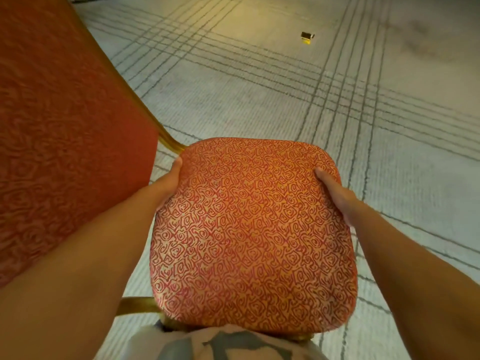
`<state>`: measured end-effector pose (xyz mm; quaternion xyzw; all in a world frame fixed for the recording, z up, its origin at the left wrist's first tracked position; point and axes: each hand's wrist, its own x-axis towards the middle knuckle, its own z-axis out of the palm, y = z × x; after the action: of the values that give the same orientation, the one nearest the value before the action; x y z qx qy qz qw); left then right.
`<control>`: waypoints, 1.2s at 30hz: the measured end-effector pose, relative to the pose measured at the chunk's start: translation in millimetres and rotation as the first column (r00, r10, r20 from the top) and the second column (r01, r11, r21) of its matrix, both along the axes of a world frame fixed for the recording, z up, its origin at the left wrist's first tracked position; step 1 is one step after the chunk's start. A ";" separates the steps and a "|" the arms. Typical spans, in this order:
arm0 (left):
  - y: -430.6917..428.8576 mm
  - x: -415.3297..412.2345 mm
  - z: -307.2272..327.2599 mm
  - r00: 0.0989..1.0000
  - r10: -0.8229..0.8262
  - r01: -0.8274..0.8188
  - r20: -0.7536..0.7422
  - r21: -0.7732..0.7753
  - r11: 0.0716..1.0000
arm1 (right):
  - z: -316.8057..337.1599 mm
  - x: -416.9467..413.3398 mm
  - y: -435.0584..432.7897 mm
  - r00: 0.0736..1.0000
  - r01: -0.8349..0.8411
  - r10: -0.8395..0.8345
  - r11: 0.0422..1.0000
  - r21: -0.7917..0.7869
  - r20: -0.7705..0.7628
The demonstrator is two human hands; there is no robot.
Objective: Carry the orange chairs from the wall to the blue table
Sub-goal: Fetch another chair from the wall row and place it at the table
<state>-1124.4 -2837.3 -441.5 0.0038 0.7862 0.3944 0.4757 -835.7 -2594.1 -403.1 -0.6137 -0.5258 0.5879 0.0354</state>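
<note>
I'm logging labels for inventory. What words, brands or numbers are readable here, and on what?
None can be read.
On the chair seat: swirl pattern only, no writing.
On the shirt: grey print, cut off, unreadable.
On the small object on the carpet: too small to read.

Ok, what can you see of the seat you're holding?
The seat is a rounded-square cushion in orange fabric with a red swirl pattern, looking woven and padded. It faces up, above the carpet. The left grip and right grip clasp its side edges, thumbs at the rim, fingers hidden. A gold frame shows at its far left corner.
</note>
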 end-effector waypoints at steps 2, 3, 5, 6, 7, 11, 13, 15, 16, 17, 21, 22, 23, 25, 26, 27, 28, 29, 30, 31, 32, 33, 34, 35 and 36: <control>34.4 12.9 6.0 0.998 -0.060 0.060 -0.034 0.016 0.998 | 1.5 29.9 14.3 0.999 0.050 -0.050 0.999 -0.002 -0.018; 51.5 18.1 8.6 0.995 -0.088 0.088 -0.056 0.014 0.996 | 2.7 43.4 20.0 0.996 0.079 -0.079 0.997 -0.009 -0.038; 80.6 27.4 15.4 0.984 -0.149 0.150 -0.095 -0.001 0.989 | 2.6 66.7 29.6 0.988 0.138 -0.138 0.990 -0.014 -0.063; 98.8 33.9 18.5 0.976 -0.192 0.193 -0.104 -0.007 0.981 | 3.1 80.8 34.9 0.981 0.179 -0.180 0.984 -0.015 -0.071; 113.6 39.1 20.7 0.968 -0.230 0.231 -0.103 -0.008 0.973 | 2.5 92.8 38.5 0.973 0.218 -0.219 0.976 -0.023 -0.077; 179.2 63.8 28.5 0.921 -0.385 0.388 -0.061 0.047 0.921 | 2.2 135.6 44.3 0.925 0.371 -0.371 0.929 -0.022 -0.087; 214.9 74.6 28.7 0.890 -0.451 0.454 -0.065 0.037 0.890 | 1.4 153.2 50.3 0.885 0.458 -0.457 0.889 -0.007 -0.086; 247.4 82.2 28.6 0.851 -0.515 0.516 -0.108 -0.015 0.856 | 1.3 166.8 59.1 0.848 0.526 -0.524 0.851 -0.005 -0.080; 267.0 86.7 29.9 0.825 -0.553 0.554 -0.120 -0.028 0.832 | 1.9 174.0 63.8 0.822 0.566 -0.565 0.824 -0.005 -0.079; 282.8 89.6 30.7 0.808 -0.575 0.577 -0.126 -0.030 0.816 | 1.4 179.7 67.7 0.799 0.598 -0.596 0.802 -0.004 -0.081; 359.5 109.3 35.0 0.697 -0.695 0.699 -0.173 -0.047 0.713 | -3.8 201.1 79.2 0.671 0.737 -0.732 0.676 -0.003 -0.118; 377.6 116.9 36.4 0.677 -0.714 0.719 -0.178 -0.045 0.693 | -5.8 206.5 80.5 0.631 0.772 -0.766 0.635 0.003 -0.127; 395.2 126.1 36.4 0.664 -0.728 0.734 -0.171 -0.038 0.678 | -6.9 213.0 81.5 0.588 0.806 -0.798 0.592 0.012 -0.130; 426.1 148.6 37.9 0.622 -0.769 0.775 -0.146 -0.026 0.632 | -7.0 228.0 81.2 0.504 0.863 -0.854 0.504 0.035 -0.128; 441.9 163.1 39.2 0.586 -0.799 0.804 -0.133 -0.025 0.594 | -4.9 237.9 80.9 0.460 0.888 -0.879 0.457 0.049 -0.126; 454.4 176.5 39.4 0.554 -0.823 0.827 -0.126 -0.028 0.561 | -2.4 247.9 80.4 0.424 0.906 -0.897 0.419 0.063 -0.122; 464.6 189.6 38.8 0.526 -0.842 0.846 -0.119 -0.035 0.533 | 0.2 257.8 78.7 0.394 0.919 -0.912 0.387 0.077 -0.115; 475.6 205.9 36.5 0.492 -0.865 0.867 -0.103 -0.035 0.497 | 2.7 269.5 76.4 0.360 0.932 -0.927 0.352 0.090 -0.105; 487.2 223.9 34.2 0.452 -0.889 0.889 -0.077 -0.036 0.456 | 5.2 281.7 73.9 0.328 0.943 -0.940 0.319 0.094 -0.097; 494.4 238.9 31.5 0.419 -0.906 0.906 -0.056 -0.040 0.422 | 5.7 290.7 70.6 0.304 0.951 -0.948 0.296 0.092 -0.091; 502.9 256.2 28.4 0.386 -0.922 0.921 -0.035 -0.044 0.387 | 4.5 301.1 67.6 0.274 0.959 -0.958 0.266 0.096 -0.088; 511.5 275.7 25.0 0.355 -0.935 0.934 -0.016 -0.042 0.355 | 2.6 313.0 65.0 0.239 0.968 -0.967 0.231 0.103 -0.083; 519.1 291.8 21.7 0.331 -0.944 0.943 -0.002 -0.044 0.331 | -0.3 322.9 64.6 0.208 0.974 -0.975 0.199 0.109 -0.074; 528.8 312.0 18.0 0.305 -0.952 0.951 0.005 -0.045 0.305 | -2.9 335.9 65.2 0.173 0.980 -0.983 0.165 0.112 -0.064; 538.9 330.9 14.1 0.280 -0.960 0.958 -0.001 -0.056 0.280 | -5.9 350.0 67.7 0.143 0.984 -0.988 0.136 0.116 -0.054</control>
<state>-793.5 -2298.3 -427.4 0.4706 0.6435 0.0127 0.6036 -485.7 -2526.4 -409.0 -0.8147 -0.0315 0.3766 0.4398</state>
